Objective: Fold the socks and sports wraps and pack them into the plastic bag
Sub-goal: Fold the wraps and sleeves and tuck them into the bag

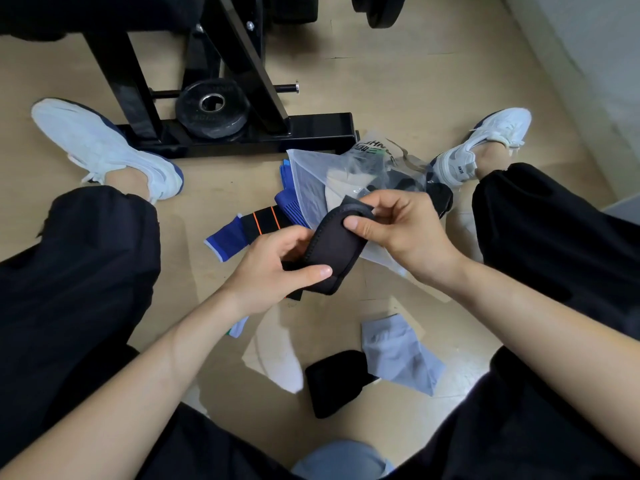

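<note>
Both hands hold a black sports wrap (334,249) above the floor. My left hand (277,268) grips its lower end, and my right hand (394,225) pinches its upper end, which is folded over. Just behind lies the clear plastic bag (311,181) with dark and pale items inside. A blue wrap with a black, orange-striped band (258,220) lies left of the bag. Nearer to me on the floor are a white sock (277,358), a black wrap (332,382) and a light blue sock (398,351).
I sit on the wooden floor with legs spread, in black trousers and white shoes (104,147) (481,147). A black metal rack base (311,129) with a weight plate (212,107) stands straight ahead. A white wall (588,46) runs along the right.
</note>
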Tool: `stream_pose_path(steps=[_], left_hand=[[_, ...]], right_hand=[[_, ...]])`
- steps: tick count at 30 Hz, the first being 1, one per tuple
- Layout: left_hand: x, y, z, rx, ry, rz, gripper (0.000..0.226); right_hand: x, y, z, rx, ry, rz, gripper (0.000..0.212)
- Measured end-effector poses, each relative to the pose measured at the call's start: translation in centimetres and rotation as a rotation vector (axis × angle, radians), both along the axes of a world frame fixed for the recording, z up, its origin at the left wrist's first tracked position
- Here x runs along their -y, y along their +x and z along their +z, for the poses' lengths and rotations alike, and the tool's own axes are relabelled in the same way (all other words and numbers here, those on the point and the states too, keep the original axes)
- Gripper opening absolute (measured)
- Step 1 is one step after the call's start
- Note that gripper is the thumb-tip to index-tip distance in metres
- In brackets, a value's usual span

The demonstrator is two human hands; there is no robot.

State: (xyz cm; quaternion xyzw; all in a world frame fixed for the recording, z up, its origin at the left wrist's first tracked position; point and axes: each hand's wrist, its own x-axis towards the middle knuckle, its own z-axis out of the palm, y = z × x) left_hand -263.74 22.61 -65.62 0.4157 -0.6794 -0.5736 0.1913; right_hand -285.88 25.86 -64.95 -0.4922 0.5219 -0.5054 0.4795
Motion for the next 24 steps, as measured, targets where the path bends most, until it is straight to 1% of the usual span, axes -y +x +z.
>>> stream_pose_path(steps=[2, 4, 7, 8, 10, 12, 13, 15, 17, 21, 24], left_hand=[[-0.1, 0.0, -0.4, 0.011, -0.009, -0.011, 0.019], [-0.1, 0.0, -0.7, 0.016, 0.003, -0.016, 0.015], [-0.4, -0.2, -0.6, 0.01, 0.005, 0.025, 0.01], [-0.4, -0.3, -0.6, 0.0, 0.009, 0.057, 0.012], [-0.3, -0.3, -0.7, -0.03, 0.0, 0.129, 0.028], [-0.2, -0.1, -0.6, -0.06, -0.046, 0.134, 0.042], [-0.2, 0.0, -0.4, -0.061, -0.072, 0.093, 0.043], [-0.3, 0.0, 0.1, -0.047, -0.106, -0.005, 0.039], [-0.4, -0.1, 0.2, -0.01, -0.126, -0.054, 0.035], [-0.4, 0.0, -0.3, 0.039, -0.091, -0.058, 0.04], [-0.2, 0.2, -0.9, 0.063, -0.066, 0.023, 0.042]], right_hand=[[0.1, -0.2, 0.1, 0.0, -0.008, -0.034, 0.009], [0.2, -0.5, 0.1, -0.035, -0.029, -0.069, 0.013], [0.3, -1.1, -0.1, -0.104, -0.038, -0.11, 0.012], [0.4, -1.2, -0.1, -0.116, -0.038, -0.117, 0.012], [0.5, -1.5, -0.3, -0.15, -0.039, -0.133, 0.012], [0.5, -1.6, -0.3, -0.187, -0.029, -0.152, 0.012], [0.6, -1.7, -0.4, -0.199, -0.022, -0.161, 0.012], [0.7, -1.9, -0.5, -0.219, -0.009, -0.175, 0.011], [0.8, -2.1, -0.6, -0.237, -0.004, -0.17, 0.012], [0.7, -2.2, -0.4, -0.27, -0.006, -0.127, 0.014], [0.5, -1.9, 0.0, -0.288, -0.056, -0.049, 0.014]])
